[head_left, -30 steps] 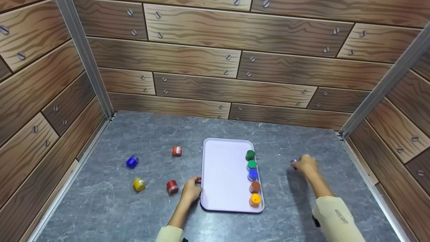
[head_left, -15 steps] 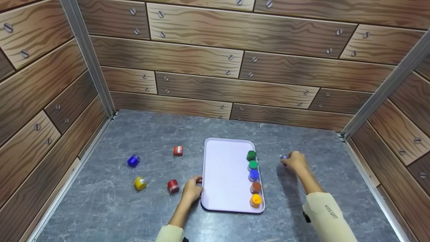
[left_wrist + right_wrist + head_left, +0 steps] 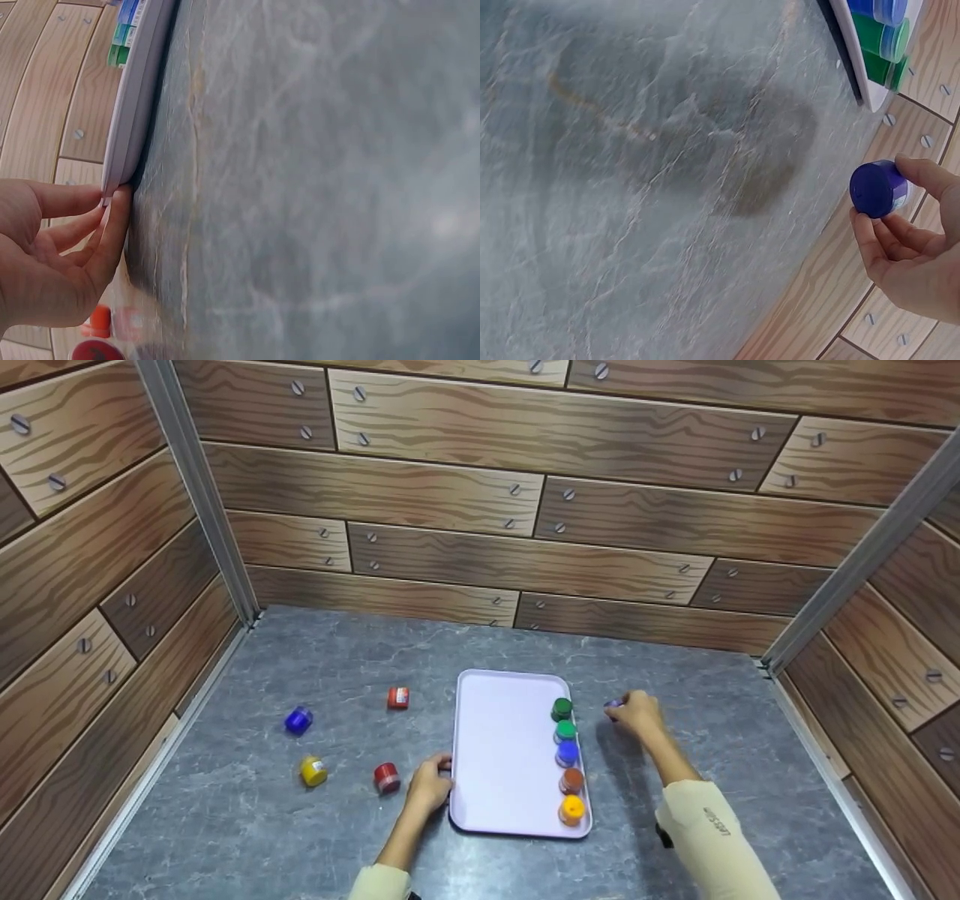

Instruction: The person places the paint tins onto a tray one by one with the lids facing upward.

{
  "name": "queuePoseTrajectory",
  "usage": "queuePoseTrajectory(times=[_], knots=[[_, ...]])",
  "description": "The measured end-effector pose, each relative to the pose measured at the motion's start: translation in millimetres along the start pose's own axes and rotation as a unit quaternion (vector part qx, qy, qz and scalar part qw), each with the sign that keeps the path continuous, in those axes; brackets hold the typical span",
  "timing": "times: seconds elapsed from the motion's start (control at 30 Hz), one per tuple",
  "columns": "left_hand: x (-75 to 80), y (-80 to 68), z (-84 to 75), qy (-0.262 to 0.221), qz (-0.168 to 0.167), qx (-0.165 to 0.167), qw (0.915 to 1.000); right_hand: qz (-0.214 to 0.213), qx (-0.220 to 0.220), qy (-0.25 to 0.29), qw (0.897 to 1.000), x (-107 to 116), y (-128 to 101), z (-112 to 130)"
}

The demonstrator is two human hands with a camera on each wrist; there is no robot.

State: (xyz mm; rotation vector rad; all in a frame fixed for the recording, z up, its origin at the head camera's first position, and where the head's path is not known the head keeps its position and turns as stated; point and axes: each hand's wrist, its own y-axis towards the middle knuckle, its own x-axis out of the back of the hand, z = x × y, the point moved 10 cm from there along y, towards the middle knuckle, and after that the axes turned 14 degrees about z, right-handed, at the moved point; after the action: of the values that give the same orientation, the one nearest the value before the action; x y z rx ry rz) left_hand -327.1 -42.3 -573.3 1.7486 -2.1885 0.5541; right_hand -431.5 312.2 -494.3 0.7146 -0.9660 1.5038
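A pale lilac tray (image 3: 506,750) lies on the grey tabletop, with a row of several small paint jars along its right side. From the back these are a dark green jar (image 3: 562,709), a lighter green jar (image 3: 565,731), a blue jar (image 3: 567,754), a brown jar (image 3: 571,781) and an orange-yellow jar (image 3: 571,810). My left hand (image 3: 429,786) pinches the tray's left rim between thumb and fingers. Off the tray's right side, my right hand (image 3: 637,712) holds a purple paint jar (image 3: 880,188) by thumb and fingertips, above the tabletop.
Left of the tray lie a dark red jar (image 3: 386,778), an orange-red jar (image 3: 398,697), a yellow jar (image 3: 313,771) and a dark blue jar (image 3: 298,721). Wood-patterned walls (image 3: 435,495) with metal corner posts (image 3: 196,487) enclose the tabletop at the back and sides.
My right hand has moved left toward the tray, carrying the purple paint jar. My left hand stays on the tray's rim, and the jars on the tray and table keep their places.
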Motion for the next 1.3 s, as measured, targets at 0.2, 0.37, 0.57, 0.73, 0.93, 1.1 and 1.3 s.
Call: queuePoseTrajectory(times=[0.2, 0.37, 0.57, 0.73, 0.93, 1.1, 1.3], knots=[[-1.2, -0.8, 1.2, -0.027, 0.004, 0.004, 0.9996, 0.000, 0.007, 0.014, 1.000, -3.4, 7.4, 9.8], [-0.8, -0.1, 1.4, -0.038, 0.001, 0.003, 0.9993, -0.006, 0.010, 0.018, 1.000, -5.3, 13.9, 19.2], [0.0, -0.5, 1.4, -0.027, 0.000, 0.002, 0.9996, -0.005, 0.009, 0.039, 0.999, -9.1, 20.3, 30.2], [-0.1, -0.6, 0.3, -0.022, 0.003, -0.002, 0.9998, -0.004, 0.011, 0.059, 0.998, -12.4, 25.7, 37.6], [-0.1, -0.4, 1.0, -0.031, 0.002, -0.001, 0.9995, -0.015, 0.014, 0.074, 0.997, -16.7, 31.4, 42.3], [0.5, -0.2, 1.0, -0.009, -0.004, 0.000, 1.0000, -0.025, 0.004, 0.084, 0.996, -20.8, 33.4, 42.1], [-0.1, 1.1, 2.4, -0.014, 0.000, 0.009, 0.9999, -0.039, 0.004, 0.094, 0.995, -23.0, 36.4, 44.7]])
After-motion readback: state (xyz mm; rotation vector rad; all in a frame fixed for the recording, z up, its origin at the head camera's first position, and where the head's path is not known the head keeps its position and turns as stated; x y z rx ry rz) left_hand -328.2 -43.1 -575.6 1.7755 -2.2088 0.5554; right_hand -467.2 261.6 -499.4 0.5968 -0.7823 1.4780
